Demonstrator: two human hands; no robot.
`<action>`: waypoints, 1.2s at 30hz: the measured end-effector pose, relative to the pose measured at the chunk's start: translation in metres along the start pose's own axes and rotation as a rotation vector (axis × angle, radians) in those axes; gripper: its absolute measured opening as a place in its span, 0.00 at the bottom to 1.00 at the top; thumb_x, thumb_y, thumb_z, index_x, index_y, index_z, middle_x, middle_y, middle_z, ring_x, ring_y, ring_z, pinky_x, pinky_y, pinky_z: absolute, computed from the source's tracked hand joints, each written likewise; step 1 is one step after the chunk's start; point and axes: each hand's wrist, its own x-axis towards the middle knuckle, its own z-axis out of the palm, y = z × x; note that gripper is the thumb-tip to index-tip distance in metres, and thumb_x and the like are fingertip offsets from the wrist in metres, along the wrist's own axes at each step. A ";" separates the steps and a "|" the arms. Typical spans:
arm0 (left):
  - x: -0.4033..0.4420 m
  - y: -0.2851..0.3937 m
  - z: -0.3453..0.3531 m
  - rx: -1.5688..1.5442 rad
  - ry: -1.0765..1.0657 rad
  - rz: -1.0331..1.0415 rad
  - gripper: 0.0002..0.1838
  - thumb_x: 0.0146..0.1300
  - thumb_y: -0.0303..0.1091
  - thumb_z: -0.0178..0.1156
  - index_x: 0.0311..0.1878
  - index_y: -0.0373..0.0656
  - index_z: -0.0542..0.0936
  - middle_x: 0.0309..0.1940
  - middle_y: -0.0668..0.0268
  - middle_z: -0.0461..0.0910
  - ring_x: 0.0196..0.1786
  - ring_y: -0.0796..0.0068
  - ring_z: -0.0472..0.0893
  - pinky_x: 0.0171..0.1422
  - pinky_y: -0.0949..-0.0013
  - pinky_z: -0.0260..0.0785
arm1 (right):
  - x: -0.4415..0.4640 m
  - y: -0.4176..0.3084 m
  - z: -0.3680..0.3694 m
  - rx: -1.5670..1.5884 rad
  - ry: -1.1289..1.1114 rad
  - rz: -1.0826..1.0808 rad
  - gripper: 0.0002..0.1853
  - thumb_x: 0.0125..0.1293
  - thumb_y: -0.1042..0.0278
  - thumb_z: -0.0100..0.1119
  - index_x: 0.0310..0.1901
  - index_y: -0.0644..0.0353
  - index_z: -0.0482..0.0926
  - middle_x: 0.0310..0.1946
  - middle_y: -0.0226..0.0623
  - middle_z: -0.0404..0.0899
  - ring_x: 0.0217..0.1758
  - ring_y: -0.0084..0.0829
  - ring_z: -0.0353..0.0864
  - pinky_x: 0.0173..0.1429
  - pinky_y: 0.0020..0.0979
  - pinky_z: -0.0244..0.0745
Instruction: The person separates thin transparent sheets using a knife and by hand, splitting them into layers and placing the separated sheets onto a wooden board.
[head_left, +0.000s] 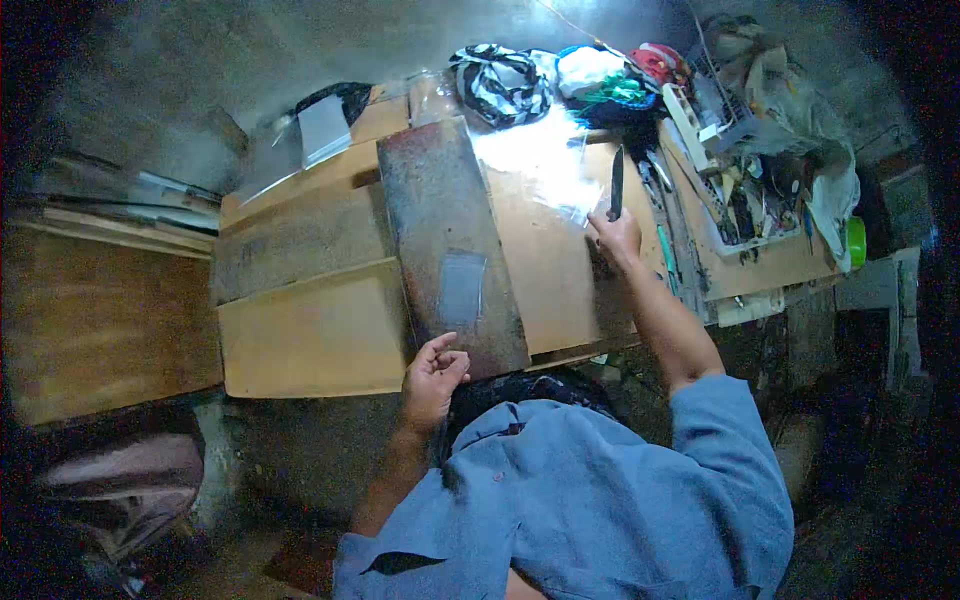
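My right hand (618, 235) is closed around a dark knife (616, 182), its blade-like length pointing away from me over the right part of the table. Just left of that hand, clear plastic (572, 208) lies in the glare; whether the fingers touch it I cannot tell. Nearer to me, my left hand (436, 375) hovers at the front end of a long dark board (432, 190), fingers loosely bent and apart, nothing visible in them. On this board, a little beyond the left fingertips, rests a small clear plastic bag (462, 287), lying flat.
The board lies across a cardboard-covered table (310, 335). Bundled black-and-white cloth (503, 85) and bags (605, 80) sit at the back under a bright light. At right, a tray (755, 243) holds jumbled tools. A white packet stack (323, 130) is back left; a wooden panel (115, 320) stands far left.
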 end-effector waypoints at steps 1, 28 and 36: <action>0.001 0.004 0.001 0.029 -0.011 -0.017 0.24 0.61 0.29 0.60 0.59 0.36 0.67 0.39 0.65 0.77 0.39 0.81 0.76 0.44 0.74 0.74 | 0.002 -0.007 -0.004 -0.059 -0.014 0.038 0.29 0.47 0.48 0.69 0.40 0.68 0.77 0.28 0.48 0.81 0.33 0.40 0.82 0.39 0.36 0.75; 0.009 0.040 0.028 0.179 -0.108 0.060 0.18 0.64 0.31 0.58 0.56 0.39 0.71 0.42 0.64 0.78 0.38 0.77 0.79 0.43 0.73 0.73 | 0.012 0.008 -0.012 0.539 -0.133 0.315 0.04 0.51 0.75 0.62 0.23 0.64 0.77 0.16 0.31 0.74 0.16 0.23 0.72 0.20 0.27 0.66; 0.003 0.041 0.025 0.130 -0.062 0.001 0.18 0.64 0.31 0.57 0.56 0.41 0.72 0.44 0.65 0.77 0.39 0.79 0.78 0.40 0.77 0.73 | -0.008 -0.002 -0.020 0.734 -0.311 0.250 0.05 0.52 0.73 0.59 0.32 0.62 0.77 0.18 0.30 0.74 0.17 0.23 0.72 0.21 0.27 0.68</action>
